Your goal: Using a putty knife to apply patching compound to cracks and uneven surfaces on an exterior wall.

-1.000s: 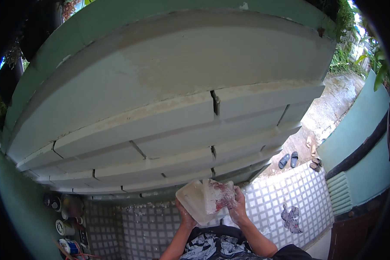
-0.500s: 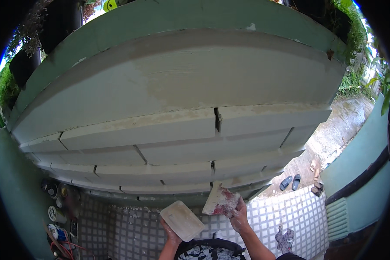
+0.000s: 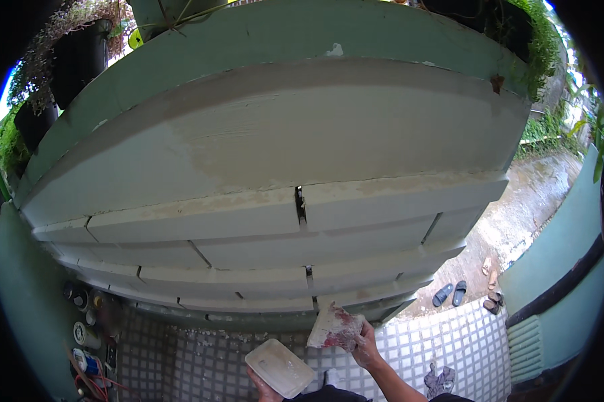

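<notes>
My left hand (image 3: 267, 388) is closed on the side of a pale, rounded rectangular plastic container (image 3: 275, 365). My right hand (image 3: 366, 347) grips a flat white spreader (image 3: 330, 327), smeared with pale paste and reddish patches. Its narrow upper corner overlaps the lowest ledges of the wall in view; whether it touches them I cannot tell. Ahead stands a pale wall (image 3: 302, 127) with stepped horizontal ledges and dark vertical joints. A wider gap (image 3: 300, 204) breaks the top ledge. Uneven beige patches cover the smooth part above.
Potted plants (image 3: 81, 63) line the green top edge. At left, cans and tubs (image 3: 86, 335) stand by a green side wall. Pale crumbs lie on the tiled floor (image 3: 436, 335) below the ledges. Slippers (image 3: 451, 293) and a crumpled cloth (image 3: 439, 380) lie at right.
The view has shifted, so the wall's ledges sit lower and further left. Both hands appear a little lower in the picture, still holding the container and the spreader.
</notes>
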### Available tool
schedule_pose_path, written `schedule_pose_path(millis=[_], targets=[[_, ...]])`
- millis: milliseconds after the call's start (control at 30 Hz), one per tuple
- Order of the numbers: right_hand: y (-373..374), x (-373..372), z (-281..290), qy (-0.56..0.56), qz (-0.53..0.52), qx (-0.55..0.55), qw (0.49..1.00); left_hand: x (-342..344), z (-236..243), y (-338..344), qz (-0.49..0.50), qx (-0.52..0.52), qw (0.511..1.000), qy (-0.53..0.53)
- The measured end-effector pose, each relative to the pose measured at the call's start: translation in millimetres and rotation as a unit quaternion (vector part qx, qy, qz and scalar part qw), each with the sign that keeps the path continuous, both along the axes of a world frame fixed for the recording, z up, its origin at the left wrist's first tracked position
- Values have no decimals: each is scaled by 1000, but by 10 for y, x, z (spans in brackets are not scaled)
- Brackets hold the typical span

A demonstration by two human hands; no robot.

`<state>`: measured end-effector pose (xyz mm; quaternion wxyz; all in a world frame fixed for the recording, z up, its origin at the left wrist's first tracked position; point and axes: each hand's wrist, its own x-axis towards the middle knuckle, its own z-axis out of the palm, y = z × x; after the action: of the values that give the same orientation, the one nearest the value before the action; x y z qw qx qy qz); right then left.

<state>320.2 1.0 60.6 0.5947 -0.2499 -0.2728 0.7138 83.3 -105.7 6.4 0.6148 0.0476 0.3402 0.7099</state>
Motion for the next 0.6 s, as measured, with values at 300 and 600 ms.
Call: schedule_pose_path(millis=[300,600], targets=[[206,11,632,-240,-102,130,957,-89,125,-90,60,16,998,-2],[824,-475,2442,-321,-361,377,790,-321,181,-217,76,27,997,-12]])
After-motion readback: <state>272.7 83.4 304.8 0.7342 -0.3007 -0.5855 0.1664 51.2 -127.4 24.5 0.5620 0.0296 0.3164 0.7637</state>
